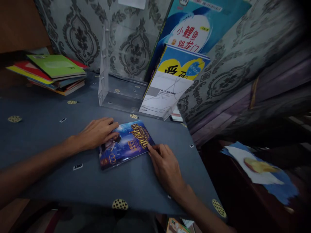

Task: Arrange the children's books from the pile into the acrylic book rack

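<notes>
- Head view: a glossy blue-purple paperback with gold title lettering lies face up on the grey-blue tablecloth, slightly skewed, in front of the clear acrylic rack and apart from it.
- Left hand: laid over the upper left part of the paperback, fingers bent and close together, fingertips on the cover. Whether the thumb grips the edge cannot be told.
- Right hand: thumb and index finger set narrowly together at the right edge of the paperback, touching it; the other fingers are curled. Whether the edge is pinched cannot be told.
- Acrylic rack: transparent, standing on the tablecloth; its left portion holds no books. Books lean in its right portion, tilted to the right.
- Contents of the rack, front to back: a white booklet with a grey block; a blue-and-yellow book; a large teal picture book with red lettering, rising above the others.
- Left rear of the table: an uneven stack of thin books, a lime-green book on top.
- Behind the rack: a grey damask-patterned curtain.
- Right, beyond the table edge: a blue-and-white item bearing a yellowish shape; identity unclear.
</notes>
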Motion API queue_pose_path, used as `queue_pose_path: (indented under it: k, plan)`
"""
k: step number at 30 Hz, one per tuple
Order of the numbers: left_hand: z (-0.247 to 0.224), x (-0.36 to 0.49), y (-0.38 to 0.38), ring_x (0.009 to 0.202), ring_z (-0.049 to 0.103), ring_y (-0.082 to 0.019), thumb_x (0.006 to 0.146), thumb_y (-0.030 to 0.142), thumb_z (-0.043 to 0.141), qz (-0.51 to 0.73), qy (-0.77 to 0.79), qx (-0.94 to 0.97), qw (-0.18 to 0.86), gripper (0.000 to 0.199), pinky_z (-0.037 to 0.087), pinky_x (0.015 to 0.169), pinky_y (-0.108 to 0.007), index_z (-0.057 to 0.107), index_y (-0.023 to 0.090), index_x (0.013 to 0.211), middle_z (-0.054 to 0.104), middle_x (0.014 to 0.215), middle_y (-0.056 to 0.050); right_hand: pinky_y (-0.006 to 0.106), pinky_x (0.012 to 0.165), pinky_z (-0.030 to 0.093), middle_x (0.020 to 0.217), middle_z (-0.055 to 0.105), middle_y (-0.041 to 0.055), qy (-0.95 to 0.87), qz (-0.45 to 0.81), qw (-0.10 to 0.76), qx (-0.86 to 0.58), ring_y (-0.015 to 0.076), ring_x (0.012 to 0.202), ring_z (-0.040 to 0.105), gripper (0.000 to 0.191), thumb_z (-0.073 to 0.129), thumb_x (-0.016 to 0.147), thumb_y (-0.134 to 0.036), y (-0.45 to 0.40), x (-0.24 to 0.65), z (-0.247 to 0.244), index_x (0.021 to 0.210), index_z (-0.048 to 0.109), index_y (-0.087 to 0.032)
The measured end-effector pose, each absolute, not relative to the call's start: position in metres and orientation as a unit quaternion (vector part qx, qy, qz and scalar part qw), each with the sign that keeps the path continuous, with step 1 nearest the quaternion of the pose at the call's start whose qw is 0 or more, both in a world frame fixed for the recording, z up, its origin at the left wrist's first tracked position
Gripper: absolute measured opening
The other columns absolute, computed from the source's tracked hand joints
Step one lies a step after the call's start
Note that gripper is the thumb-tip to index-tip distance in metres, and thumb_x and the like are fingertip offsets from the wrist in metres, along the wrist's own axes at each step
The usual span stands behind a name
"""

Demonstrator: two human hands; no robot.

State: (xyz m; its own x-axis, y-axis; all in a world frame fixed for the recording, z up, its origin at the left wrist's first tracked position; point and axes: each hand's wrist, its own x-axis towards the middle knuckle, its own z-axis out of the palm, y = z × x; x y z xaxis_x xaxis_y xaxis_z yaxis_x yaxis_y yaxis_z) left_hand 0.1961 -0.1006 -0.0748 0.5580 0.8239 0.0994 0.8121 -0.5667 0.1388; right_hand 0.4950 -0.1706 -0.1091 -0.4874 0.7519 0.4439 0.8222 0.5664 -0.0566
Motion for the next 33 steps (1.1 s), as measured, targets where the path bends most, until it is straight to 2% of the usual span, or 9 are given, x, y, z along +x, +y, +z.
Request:
queue_pose_path:
  k: [5,10,16,19,22,24,27,29,33]
  plan:
    - [-0.079,0.202,-0.110,0.063,0.060,-0.019,0.099,0.047,0.048,0.058,0.506,0.855,0.094,0.028,0.033,0.058,-0.028,0.062,0.027,0.112,0.065,0.070,0.001,0.038,0.073,0.055,0.094,0.067,0.0103,-0.857,-0.018,0.217,-0.467,0.0257,0.085,0.060,0.038,0.038,0.104,-0.023,-0.121,0.497,-0.110,0.124,0.070,-0.025]
    - [-0.087,0.205,-0.114,0.062,0.062,-0.021,0.100,0.048,0.044,0.069,0.511,0.853,0.086,0.030,0.033,0.059,-0.029,0.061,0.026,0.113,0.065,0.068,0.000,0.041,0.076,0.056,0.093,0.067,0.0109,-0.853,0.037,0.250,-0.456,0.0262,0.085,0.061,0.039,0.037,0.103,-0.024,-0.103,0.491,-0.110,0.121,0.072,-0.023]
    - [-0.089,0.205,-0.114,0.060,0.061,-0.021,0.098,0.048,0.047,0.091,0.522,0.841,0.108,0.030,0.037,0.061,-0.029,0.062,0.026,0.112,0.064,0.064,0.001,0.044,0.084,0.057,0.112,0.066,0.0135,-0.864,0.052,0.251,-0.433,0.0267,0.096,0.061,0.047,0.040,0.098,-0.011,-0.154,0.489,-0.111,0.138,0.061,-0.024]
    - [-0.090,0.205,-0.114,0.061,0.062,-0.020,0.098,0.049,0.048,0.098,0.525,0.839,0.103,0.030,0.038,0.061,-0.028,0.062,0.026,0.111,0.066,0.065,0.001,0.045,0.085,0.058,0.115,0.065,0.0119,-0.867,0.063,0.261,-0.420,0.0259,0.100,0.061,0.053,0.041,0.096,-0.006,-0.188,0.484,-0.107,0.143,0.055,-0.028]
    - [-0.091,0.205,-0.115,0.060,0.062,-0.020,0.097,0.051,0.048,0.100,0.527,0.838,0.094,0.032,0.038,0.060,-0.027,0.063,0.026,0.111,0.065,0.064,0.001,0.046,0.085,0.058,0.112,0.065,0.0119,-0.871,0.075,0.262,-0.409,0.0252,0.099,0.061,0.055,0.043,0.093,-0.003,-0.216,0.478,-0.100,0.142,0.054,-0.025]
    - [-0.092,0.206,-0.115,0.059,0.062,-0.020,0.097,0.051,0.047,0.094,0.532,0.837,0.090,0.033,0.036,0.059,-0.027,0.063,0.026,0.113,0.066,0.064,0.001,0.046,0.081,0.057,0.109,0.065,0.0127,-0.873,0.078,0.257,-0.406,0.0254,0.096,0.062,0.049,0.046,0.093,-0.006,-0.228,0.474,-0.095,0.139,0.055,-0.020]
    - [-0.091,0.206,-0.116,0.059,0.062,-0.021,0.097,0.052,0.046,0.089,0.539,0.833,0.088,0.035,0.035,0.058,-0.028,0.064,0.026,0.114,0.067,0.065,0.000,0.046,0.077,0.057,0.106,0.066,0.0135,-0.876,0.077,0.258,-0.401,0.0262,0.092,0.062,0.037,0.055,0.097,-0.020,-0.234,0.471,-0.091,0.134,0.058,-0.015]
    - [-0.091,0.206,-0.117,0.058,0.061,-0.021,0.097,0.052,0.047,0.093,0.542,0.831,0.088,0.036,0.035,0.059,-0.028,0.065,0.026,0.114,0.066,0.064,0.000,0.045,0.077,0.057,0.105,0.066,0.0132,-0.875,0.071,0.262,-0.401,0.0262,0.092,0.062,0.034,0.059,0.098,-0.027,-0.233,0.469,-0.091,0.129,0.061,-0.015]
    - [-0.090,0.206,-0.118,0.058,0.060,-0.021,0.097,0.052,0.047,0.092,0.544,0.830,0.084,0.036,0.033,0.059,-0.028,0.065,0.026,0.115,0.064,0.063,0.000,0.041,0.075,0.057,0.099,0.067,0.0105,-0.871,0.068,0.263,-0.409,0.0247,0.089,0.062,0.027,0.062,0.098,-0.030,-0.228,0.468,-0.094,0.121,0.064,-0.016]
